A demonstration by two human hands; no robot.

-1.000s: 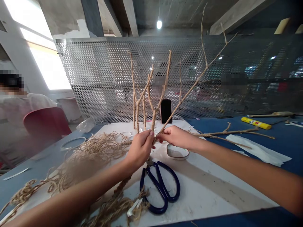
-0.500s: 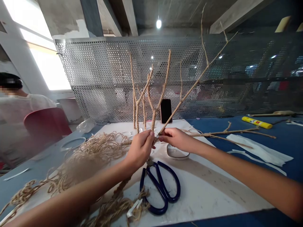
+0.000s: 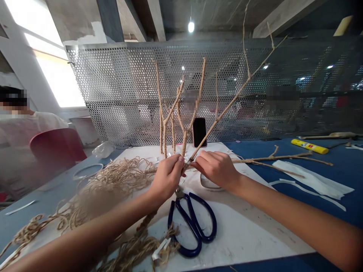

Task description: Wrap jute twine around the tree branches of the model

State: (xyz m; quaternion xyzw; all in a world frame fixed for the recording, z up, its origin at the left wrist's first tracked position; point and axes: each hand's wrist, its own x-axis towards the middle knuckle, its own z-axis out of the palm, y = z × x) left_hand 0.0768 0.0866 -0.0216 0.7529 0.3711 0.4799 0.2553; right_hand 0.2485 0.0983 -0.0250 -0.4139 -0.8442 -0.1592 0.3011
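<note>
My left hand (image 3: 167,176) is closed around the lower end of a long, thin branch (image 3: 224,113), which slants up to the right. Close beside that lower end, my right hand (image 3: 217,168) is pinched shut; whatever its fingertips hold is too small to make out. Behind the hands stands a forked branch (image 3: 184,142) that looks wrapped in twine, with several other upright branches (image 3: 164,132) to its left. Scissors with dark blue handles (image 3: 195,223) lie below my left hand. Tangled jute twine (image 3: 120,175) is heaped to the left.
A phone (image 3: 199,132) stands upright behind the branches. On the right lie another branch (image 3: 283,157), a white cloth-like sheet (image 3: 326,180) and a yellow tube (image 3: 309,146). A perforated metal screen (image 3: 127,87) closes the back. Another person (image 3: 42,121) sits at far left.
My right hand has turned so its back faces up more, and its knuckles have shifted slightly right. My left hand and the slanting branch stay almost in place.
</note>
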